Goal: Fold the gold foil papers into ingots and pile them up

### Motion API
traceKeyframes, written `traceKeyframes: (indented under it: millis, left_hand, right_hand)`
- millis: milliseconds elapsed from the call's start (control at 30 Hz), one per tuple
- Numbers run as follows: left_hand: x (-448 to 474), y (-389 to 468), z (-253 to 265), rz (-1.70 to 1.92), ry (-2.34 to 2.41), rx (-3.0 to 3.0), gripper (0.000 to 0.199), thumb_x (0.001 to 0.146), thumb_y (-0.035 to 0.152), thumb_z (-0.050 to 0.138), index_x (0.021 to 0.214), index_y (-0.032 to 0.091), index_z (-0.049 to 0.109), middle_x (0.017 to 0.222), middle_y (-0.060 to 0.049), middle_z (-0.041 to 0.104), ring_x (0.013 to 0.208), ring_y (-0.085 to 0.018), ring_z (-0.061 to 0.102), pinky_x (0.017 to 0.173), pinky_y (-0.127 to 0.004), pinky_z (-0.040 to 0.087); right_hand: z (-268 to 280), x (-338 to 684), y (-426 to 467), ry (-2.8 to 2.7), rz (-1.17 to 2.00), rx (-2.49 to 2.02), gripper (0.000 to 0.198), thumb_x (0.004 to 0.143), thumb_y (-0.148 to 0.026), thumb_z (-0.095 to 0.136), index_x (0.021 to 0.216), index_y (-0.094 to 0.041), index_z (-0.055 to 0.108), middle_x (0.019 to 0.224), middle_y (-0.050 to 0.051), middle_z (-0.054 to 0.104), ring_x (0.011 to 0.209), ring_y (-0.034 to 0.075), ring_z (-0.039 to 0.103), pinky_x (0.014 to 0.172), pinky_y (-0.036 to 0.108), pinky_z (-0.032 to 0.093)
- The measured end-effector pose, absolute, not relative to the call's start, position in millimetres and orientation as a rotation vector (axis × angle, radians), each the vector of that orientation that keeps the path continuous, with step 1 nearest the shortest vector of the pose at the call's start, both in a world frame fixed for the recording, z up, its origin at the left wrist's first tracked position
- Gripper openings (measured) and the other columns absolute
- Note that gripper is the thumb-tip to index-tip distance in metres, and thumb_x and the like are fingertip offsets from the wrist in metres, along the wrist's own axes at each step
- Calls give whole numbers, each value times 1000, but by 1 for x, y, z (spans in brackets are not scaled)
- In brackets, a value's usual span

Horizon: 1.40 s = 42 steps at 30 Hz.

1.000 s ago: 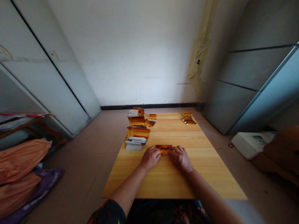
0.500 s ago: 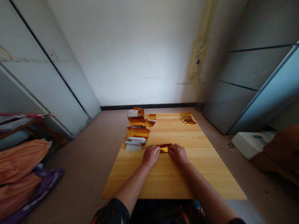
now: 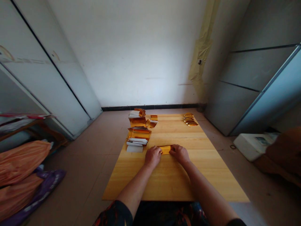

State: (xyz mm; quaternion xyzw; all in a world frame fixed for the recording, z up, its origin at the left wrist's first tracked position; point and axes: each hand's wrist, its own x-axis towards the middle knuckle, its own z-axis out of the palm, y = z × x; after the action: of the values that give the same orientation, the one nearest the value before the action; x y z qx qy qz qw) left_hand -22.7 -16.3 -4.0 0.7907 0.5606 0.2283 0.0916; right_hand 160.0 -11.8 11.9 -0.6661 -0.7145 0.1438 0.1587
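A small sheet of shiny gold paper (image 3: 166, 150) lies over the middle of the wooden tabletop, pinched at both ends. My left hand (image 3: 153, 155) closes on its left end, fingers curled. On the opposite end, my right hand (image 3: 180, 153) grips with fingers bent and thumb underneath or hidden. Left of my hands are piles of gold sheets (image 3: 139, 134) with white backs, some curled. Several folded gold pieces (image 3: 190, 120) lie in an overlapping row at the far right corner.
The wooden table (image 3: 174, 182) reaches toward a white wall. Grey cabinets (image 3: 249, 72) stand on the right, with a white box (image 3: 249, 146) on the floor near them. Orange and purple bags (image 3: 23, 175) lie to the left.
The gold paper between my hands now shows a flatter, broader shiny face, where a dark fold showed before. Both hands stay almost in place.
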Motion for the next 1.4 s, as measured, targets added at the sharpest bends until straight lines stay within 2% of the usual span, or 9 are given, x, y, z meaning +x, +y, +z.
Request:
traceKeyframes:
  millis: [300,567,733,900,1100,1300,1400]
  left_hand:
    - [-21,-19,-3,666,1672,2367,15,80,10,55,81,22,64,85,-1,63,87,-16,57,75,-26,40]
    - [-18,-25,5,589,1727,2559,15,84,15,53,76,21,65,87,-6,59,90,-21,50,76,-34,36]
    - [-13,-24,7,480,1648,2728,16,85,12,50,78,19,63,86,-7,59,91,-22,49,77,-37,35]
    - [-13,-28,5,456,1589,2767,18,84,10,48,78,17,64,82,-9,60,89,-23,51,77,-37,36]
    - [-18,-40,5,467,1590,2756,21,82,9,46,82,18,65,81,-9,61,87,-22,52,78,-36,37]
    - [-16,-47,8,429,1609,2792,21,85,14,47,94,21,64,82,-7,62,86,-22,52,78,-36,35]
    - [-15,-48,8,469,1621,2760,22,87,14,46,96,22,65,82,-7,62,87,-22,52,80,-36,34]
  right_hand:
    - [11,159,-11,-2027,417,-1925,8,76,-29,60,78,-22,64,77,-1,65,66,11,55,56,20,27]
    - [5,160,-12,-1996,310,-1902,7,77,-25,58,80,-20,62,81,1,59,66,10,53,60,20,31]
    - [-2,165,-13,-1963,327,-1818,5,77,-18,56,77,-19,61,81,0,56,68,10,53,63,19,34]
    - [-4,171,-16,-2011,319,-1701,12,80,-15,51,78,-19,62,83,1,58,74,12,55,67,19,37]
    - [-2,163,-18,-2271,104,-1566,17,84,-14,49,79,-20,65,86,4,63,82,15,54,72,23,37]
    - [7,152,-22,-2213,98,-1776,19,84,-15,47,80,-20,64,87,5,64,81,15,54,68,24,34]
    - [13,145,-28,-2125,93,-1901,12,83,-22,51,82,-20,64,90,6,63,86,18,55,68,26,34]
